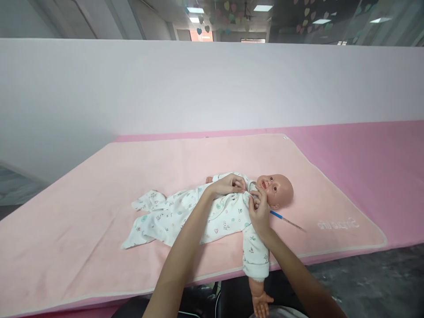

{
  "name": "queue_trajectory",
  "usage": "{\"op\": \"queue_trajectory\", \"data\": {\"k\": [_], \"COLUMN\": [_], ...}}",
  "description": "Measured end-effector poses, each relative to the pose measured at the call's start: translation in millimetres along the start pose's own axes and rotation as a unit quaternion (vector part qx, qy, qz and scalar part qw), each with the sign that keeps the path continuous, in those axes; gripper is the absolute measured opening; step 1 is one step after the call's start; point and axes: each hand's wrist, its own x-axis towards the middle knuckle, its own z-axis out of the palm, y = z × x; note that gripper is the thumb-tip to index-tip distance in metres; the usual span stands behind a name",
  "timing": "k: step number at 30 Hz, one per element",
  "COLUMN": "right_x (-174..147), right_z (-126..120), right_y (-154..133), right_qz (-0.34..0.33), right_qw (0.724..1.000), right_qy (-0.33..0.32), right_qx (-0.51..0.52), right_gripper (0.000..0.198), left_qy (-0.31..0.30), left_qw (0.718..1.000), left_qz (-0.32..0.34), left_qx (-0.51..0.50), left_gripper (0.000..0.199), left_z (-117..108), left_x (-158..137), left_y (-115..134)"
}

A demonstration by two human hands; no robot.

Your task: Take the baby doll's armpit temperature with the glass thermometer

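A baby doll [284,191] lies on its back, its head to the right and one arm hanging over the near table edge. It wears a white printed romper [228,221] with long sleeves and legs. At the chest, my left hand [231,183] has its fingers closed on the romper's front. My right hand [260,212] pinches the cloth near the collar, just below the doll's chin. Whether a fastener sits between the fingers is hidden. Right of my right hand, a thin stick with a blue handle [276,215] lies beside the doll's head.
A light pink blanket [99,212] with white lettering at its right covers much of the pink table [364,168]. Behind it rises a white partition [212,84]. A dark chair [232,300] stands below the near edge.
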Motion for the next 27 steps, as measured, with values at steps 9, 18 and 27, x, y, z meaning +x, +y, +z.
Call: {"op": "queue_trajectory", "data": {"k": [9, 18, 27], "right_x": [1.9, 2.2, 3.1], "right_z": [-2.7, -2.7, -5.0], "right_y": [-1.0, -1.9, -5.0], "right_qz": [0.001, -0.01, -0.072], "right_qw": [0.999, 0.998, 0.992], "right_qy": [-0.015, -0.004, -0.006], "right_qx": [-0.03, -0.062, -0.101], "right_gripper": [0.023, 0.017, 0.019], "left_qy": [-0.032, -0.034, 0.023], "left_qw": [0.999, 0.999, 0.999], "left_qz": [-0.003, -0.014, -0.033], "left_qx": [-0.001, -0.016, -0.031], "left_gripper": [0.032, 0.03, 0.039], "left_z": [-0.7, -0.1, 3.4], "left_x": [0.5, 1.6, -0.1], "left_y": [-3.9, -3.5, 1.2]}}
